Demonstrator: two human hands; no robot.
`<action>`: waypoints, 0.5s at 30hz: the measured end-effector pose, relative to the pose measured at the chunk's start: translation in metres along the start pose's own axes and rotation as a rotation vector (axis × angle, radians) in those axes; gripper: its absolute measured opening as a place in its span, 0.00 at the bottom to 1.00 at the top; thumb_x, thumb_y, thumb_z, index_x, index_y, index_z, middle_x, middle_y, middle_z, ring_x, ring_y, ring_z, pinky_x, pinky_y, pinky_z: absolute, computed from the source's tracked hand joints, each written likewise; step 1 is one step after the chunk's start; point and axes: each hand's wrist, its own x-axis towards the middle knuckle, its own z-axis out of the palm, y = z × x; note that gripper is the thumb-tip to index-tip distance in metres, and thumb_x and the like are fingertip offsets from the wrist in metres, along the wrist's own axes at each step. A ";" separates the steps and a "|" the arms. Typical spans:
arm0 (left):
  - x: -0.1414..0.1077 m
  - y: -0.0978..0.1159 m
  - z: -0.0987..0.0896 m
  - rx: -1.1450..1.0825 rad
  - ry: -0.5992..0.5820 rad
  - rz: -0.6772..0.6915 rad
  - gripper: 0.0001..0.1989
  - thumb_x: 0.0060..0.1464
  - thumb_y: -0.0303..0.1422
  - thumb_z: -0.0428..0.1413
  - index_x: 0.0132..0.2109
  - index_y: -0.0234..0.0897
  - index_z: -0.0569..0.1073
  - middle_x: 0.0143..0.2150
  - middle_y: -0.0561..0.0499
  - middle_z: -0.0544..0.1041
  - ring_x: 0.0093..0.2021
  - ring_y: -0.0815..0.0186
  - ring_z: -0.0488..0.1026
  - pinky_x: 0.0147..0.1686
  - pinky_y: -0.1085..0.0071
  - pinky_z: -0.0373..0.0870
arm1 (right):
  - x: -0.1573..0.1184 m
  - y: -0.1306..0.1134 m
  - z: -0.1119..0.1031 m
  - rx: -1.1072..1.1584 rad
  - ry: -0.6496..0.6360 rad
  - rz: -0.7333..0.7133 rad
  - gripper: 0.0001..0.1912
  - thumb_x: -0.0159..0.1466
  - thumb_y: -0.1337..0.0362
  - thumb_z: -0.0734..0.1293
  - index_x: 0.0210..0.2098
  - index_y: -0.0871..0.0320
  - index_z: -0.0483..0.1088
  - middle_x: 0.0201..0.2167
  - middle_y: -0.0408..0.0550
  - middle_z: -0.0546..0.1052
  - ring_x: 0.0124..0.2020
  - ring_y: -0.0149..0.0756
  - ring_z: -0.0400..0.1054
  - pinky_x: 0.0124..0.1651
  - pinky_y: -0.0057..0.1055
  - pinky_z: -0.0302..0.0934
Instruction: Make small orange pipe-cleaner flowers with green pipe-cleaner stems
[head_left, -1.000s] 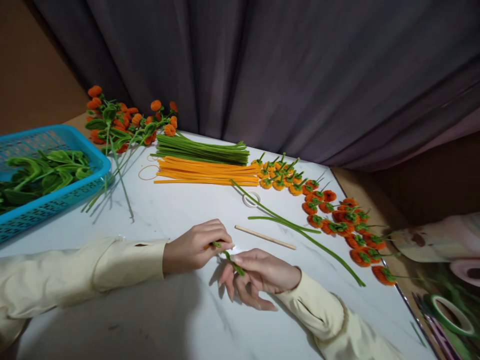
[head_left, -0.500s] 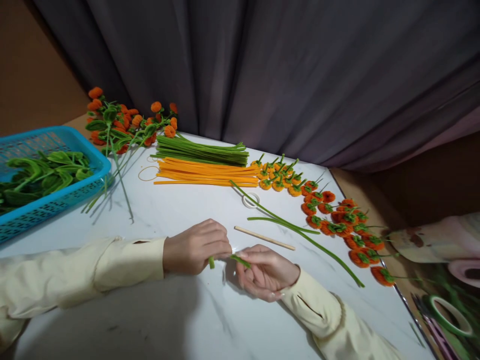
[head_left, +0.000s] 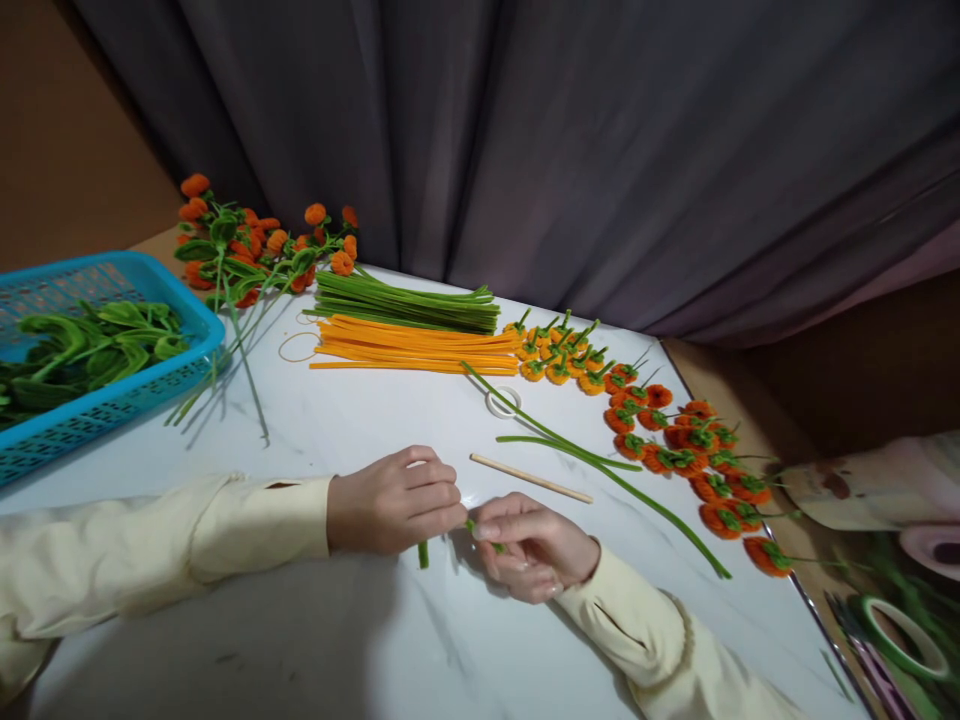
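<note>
My left hand (head_left: 397, 500) is closed on a short green pipe cleaner (head_left: 424, 554), one end of which hangs below its fingers. My right hand (head_left: 531, 545) pinches green fuzzy stem between thumb and fingers, close beside the left fingertips; whether it is the same piece I cannot tell. Just beyond the hands lies a thin wooden stick (head_left: 531, 478). Longer green pipe cleaners (head_left: 600, 462) stretch out behind it to the right. A small white tape roll (head_left: 503, 402) lies under one of their ends.
A blue basket (head_left: 202, 335) of green leaves stands left, by finished orange flowers (head_left: 247, 245). Green stems (head_left: 405, 303) and yellow stems (head_left: 412, 345) lie at the back. Yellow flower heads (head_left: 556, 370) and orange ones (head_left: 694, 437) line the right. Green tape (head_left: 904, 638) sits past the table edge.
My right fingers have curled further round the green piece, hiding more of it. The end below my left hand hangs a little lower. Other things stay put apart from a slight camera shift.
</note>
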 end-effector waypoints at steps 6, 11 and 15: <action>0.005 0.001 -0.002 -0.202 -0.131 -0.161 0.12 0.59 0.23 0.41 0.34 0.36 0.68 0.28 0.49 0.73 0.33 0.66 0.68 0.40 0.68 0.59 | -0.003 -0.001 0.005 -0.354 0.224 -0.120 0.13 0.56 0.61 0.67 0.21 0.64 0.67 0.07 0.30 0.51 0.07 0.17 0.38 0.10 0.20 0.33; 0.015 0.001 -0.010 -0.571 -0.286 -0.459 0.11 0.58 0.28 0.46 0.29 0.35 0.70 0.25 0.51 0.73 0.29 0.68 0.66 0.39 0.70 0.59 | -0.010 -0.003 0.020 -1.304 0.306 -0.465 0.17 0.61 0.63 0.59 0.17 0.60 0.60 0.14 0.37 0.56 0.15 0.23 0.47 0.18 0.24 0.43; 0.021 -0.001 -0.019 -1.054 -0.494 -0.900 0.10 0.54 0.30 0.50 0.29 0.33 0.73 0.24 0.52 0.72 0.26 0.70 0.66 0.28 0.75 0.60 | -0.015 0.005 0.033 -2.212 0.309 -0.690 0.15 0.63 0.72 0.52 0.25 0.61 0.64 0.20 0.44 0.64 0.19 0.29 0.54 0.21 0.29 0.45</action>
